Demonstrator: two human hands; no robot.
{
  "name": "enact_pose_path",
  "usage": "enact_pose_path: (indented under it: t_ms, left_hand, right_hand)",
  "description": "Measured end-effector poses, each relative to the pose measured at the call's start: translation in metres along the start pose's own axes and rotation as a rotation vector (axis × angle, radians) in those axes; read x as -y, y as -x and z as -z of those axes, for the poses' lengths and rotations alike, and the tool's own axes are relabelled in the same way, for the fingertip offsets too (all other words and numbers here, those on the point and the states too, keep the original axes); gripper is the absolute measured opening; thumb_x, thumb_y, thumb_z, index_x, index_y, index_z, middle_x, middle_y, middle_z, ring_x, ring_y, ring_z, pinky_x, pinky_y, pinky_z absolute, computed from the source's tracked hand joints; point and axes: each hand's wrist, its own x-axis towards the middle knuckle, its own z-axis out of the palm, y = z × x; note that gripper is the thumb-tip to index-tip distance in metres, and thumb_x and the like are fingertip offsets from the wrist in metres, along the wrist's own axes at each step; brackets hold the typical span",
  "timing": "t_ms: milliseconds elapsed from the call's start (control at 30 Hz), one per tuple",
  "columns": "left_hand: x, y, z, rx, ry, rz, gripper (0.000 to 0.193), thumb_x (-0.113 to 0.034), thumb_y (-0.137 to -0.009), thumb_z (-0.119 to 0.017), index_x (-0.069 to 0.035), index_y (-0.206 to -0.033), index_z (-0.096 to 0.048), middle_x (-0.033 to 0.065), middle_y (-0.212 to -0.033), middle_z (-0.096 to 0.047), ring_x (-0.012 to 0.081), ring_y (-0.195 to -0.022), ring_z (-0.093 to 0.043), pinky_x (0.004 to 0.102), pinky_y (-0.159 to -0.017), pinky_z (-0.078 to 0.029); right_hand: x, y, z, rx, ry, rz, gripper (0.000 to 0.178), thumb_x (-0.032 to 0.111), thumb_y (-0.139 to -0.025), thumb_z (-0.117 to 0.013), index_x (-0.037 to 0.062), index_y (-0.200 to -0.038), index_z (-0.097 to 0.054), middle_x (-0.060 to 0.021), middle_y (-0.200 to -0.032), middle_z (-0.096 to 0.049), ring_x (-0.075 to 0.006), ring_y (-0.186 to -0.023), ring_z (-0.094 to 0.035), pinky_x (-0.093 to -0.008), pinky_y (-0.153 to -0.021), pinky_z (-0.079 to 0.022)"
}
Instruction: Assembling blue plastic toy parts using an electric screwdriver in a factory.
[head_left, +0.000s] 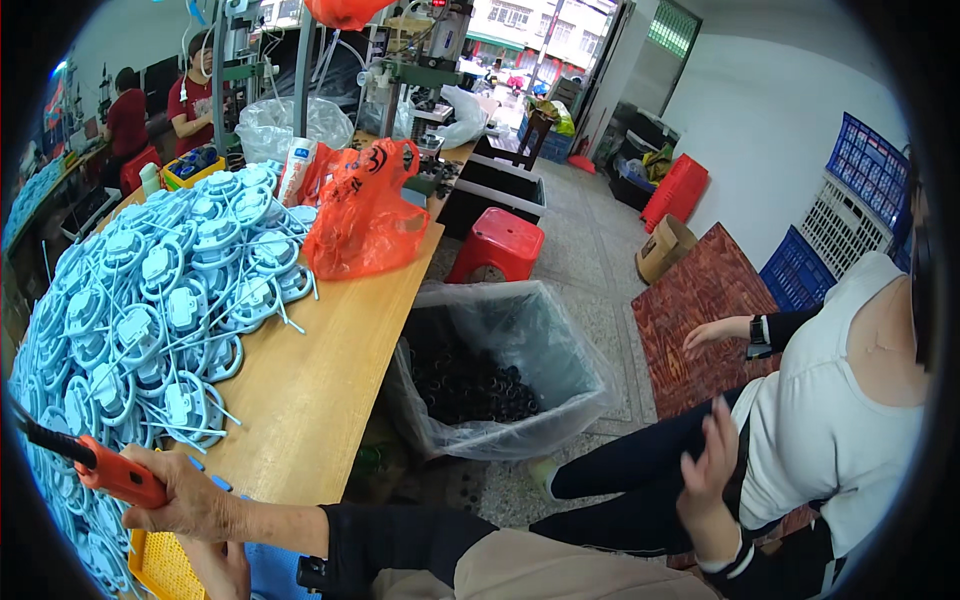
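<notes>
My right hand is closed around the orange handle of a tool. A black ribbed section runs from the handle up toward the left rim; the tool's working end is not visible. Just below, my left hand shows only in part, its fingers mostly hidden. It is beside a yellow basket and a blue surface. A large heap of light blue plastic parts with rings and thin strips covers the table's left side, right up to the tool. Small blue pieces lie near my right wrist.
The wooden table bears an orange plastic bag. Beside it stand a lined bin with black parts and a red stool. A person in a white top is close on the right, hands raised. Two people work farther back.
</notes>
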Motion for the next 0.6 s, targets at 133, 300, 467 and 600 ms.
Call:
enact_pose_path:
  t_ms: [133, 300, 467, 600]
  left_hand:
    - [-0.032, -0.015, -0.051, 0.003, -0.159, -0.273, 0.041, -0.019, -0.083, -0.067, 0.001, -0.116, -0.053, 0.0262, -0.102, -0.055, 0.0439, -0.091, -0.053, 0.0455, -0.079, -0.044]
    - [-0.021, -0.009, -0.056, 0.021, -0.141, -0.188, 0.039, -0.022, -0.083, -0.068, 0.001, -0.111, -0.054, 0.0225, -0.095, -0.057, 0.0400, -0.086, -0.054, 0.0417, -0.076, -0.045]
    - [-0.013, 0.000, -0.049, -0.093, 0.037, -0.124, 0.031, -0.022, -0.083, -0.067, 0.000, -0.101, -0.055, 0.0191, -0.090, -0.058, 0.0345, -0.083, -0.056, 0.0394, -0.073, -0.045]
    - [0.004, -0.006, -0.048, -0.046, 0.099, -0.142, 0.031, -0.025, -0.085, -0.064, 0.001, -0.099, -0.054, 0.0186, -0.084, -0.058, 0.0346, -0.078, -0.057, 0.0392, -0.071, -0.046]
  right_hand:
    - [-0.066, -0.059, -0.045, -0.159, -0.176, 0.164, 0.050, 0.045, -0.081, -0.066, 0.0028, -0.104, -0.052, -0.0033, -0.080, -0.052, -0.0168, -0.074, -0.048, -0.0309, -0.070, -0.041]
    - [-0.051, -0.041, -0.038, -0.069, -0.285, 0.069, 0.055, 0.038, -0.075, -0.076, 0.0030, -0.109, -0.051, -0.0021, -0.083, -0.053, -0.0124, -0.077, -0.047, -0.0281, -0.073, -0.040]
    - [-0.044, -0.034, -0.057, -0.085, -0.342, 0.071, 0.057, 0.037, -0.076, -0.076, 0.0028, -0.114, -0.052, -0.0021, -0.088, -0.054, -0.0111, -0.082, -0.047, -0.0275, -0.076, -0.041]
    - [-0.042, -0.028, -0.066, -0.119, -0.284, 0.064, 0.059, 0.037, -0.076, -0.075, 0.0016, -0.117, -0.051, -0.0035, -0.091, -0.056, -0.0120, -0.084, -0.048, -0.0286, -0.079, -0.041]
